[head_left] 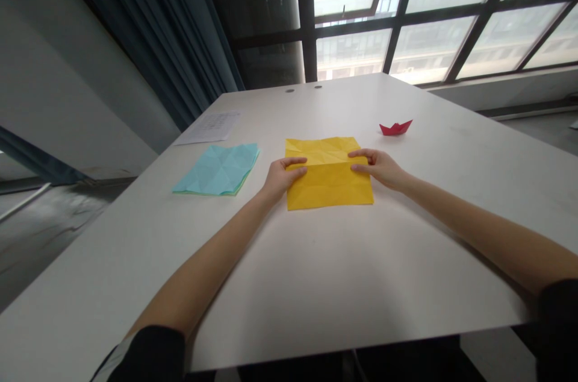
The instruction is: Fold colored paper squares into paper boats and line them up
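A creased sheet of yellow paper (329, 186) lies on the white table in front of me, with a raised fold running across its middle. My left hand (283, 176) pinches that fold at the left edge between thumb and fingers. At the right edge, my right hand (379, 167) grips the same fold in a like pinch. The undersides of the fingers and the paper's back are hidden.
To the left sits a stack of creased light-blue paper (219, 170), with a printed sheet (210, 128) behind it. A red paper boat (396, 128) stands at the back right. The white table (325, 285) ends near my body; windows (356, 50) rise beyond it.
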Demonstrator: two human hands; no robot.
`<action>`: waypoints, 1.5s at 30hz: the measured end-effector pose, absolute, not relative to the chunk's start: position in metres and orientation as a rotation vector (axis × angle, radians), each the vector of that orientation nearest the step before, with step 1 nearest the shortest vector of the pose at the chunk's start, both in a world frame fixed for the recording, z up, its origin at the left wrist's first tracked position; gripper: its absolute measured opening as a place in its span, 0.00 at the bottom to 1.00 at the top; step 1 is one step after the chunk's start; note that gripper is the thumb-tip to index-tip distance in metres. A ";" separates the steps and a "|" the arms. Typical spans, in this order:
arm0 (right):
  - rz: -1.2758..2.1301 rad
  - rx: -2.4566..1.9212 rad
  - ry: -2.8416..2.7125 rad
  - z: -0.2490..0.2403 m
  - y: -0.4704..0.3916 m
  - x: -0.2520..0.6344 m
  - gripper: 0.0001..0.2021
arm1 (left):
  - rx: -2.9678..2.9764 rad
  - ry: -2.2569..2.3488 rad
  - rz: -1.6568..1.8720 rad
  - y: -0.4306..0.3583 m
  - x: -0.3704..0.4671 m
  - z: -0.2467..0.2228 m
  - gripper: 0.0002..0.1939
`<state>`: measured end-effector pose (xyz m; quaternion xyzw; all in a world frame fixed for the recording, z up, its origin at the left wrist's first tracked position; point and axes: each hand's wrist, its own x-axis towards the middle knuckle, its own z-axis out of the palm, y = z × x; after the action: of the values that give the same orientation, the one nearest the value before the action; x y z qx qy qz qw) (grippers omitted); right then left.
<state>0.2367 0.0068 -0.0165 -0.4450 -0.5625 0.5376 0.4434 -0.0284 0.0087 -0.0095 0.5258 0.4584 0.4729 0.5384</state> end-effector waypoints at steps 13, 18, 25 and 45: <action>1.323 -1.076 -1.308 -0.017 0.007 0.237 0.15 | 1.003 1.005 1.122 0.004 -0.021 -0.006 0.24; 1.404 -1.038 -1.246 -0.016 0.004 0.232 0.15 | 0.923 0.967 1.124 0.001 -0.018 -0.001 0.23; 1.210 -1.061 -1.362 -0.018 0.003 0.228 0.13 | 0.917 0.922 1.151 -0.002 -0.015 -0.002 0.20; 0.391 -0.920 -2.000 0.007 -0.020 0.221 0.06 | 1.838 0.935 1.146 -0.014 -0.011 0.011 0.10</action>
<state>0.2206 -0.0205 0.0067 -0.3701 -0.8043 0.1572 0.4375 -0.0107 -0.0136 0.0106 0.7203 0.3663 0.4491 0.3812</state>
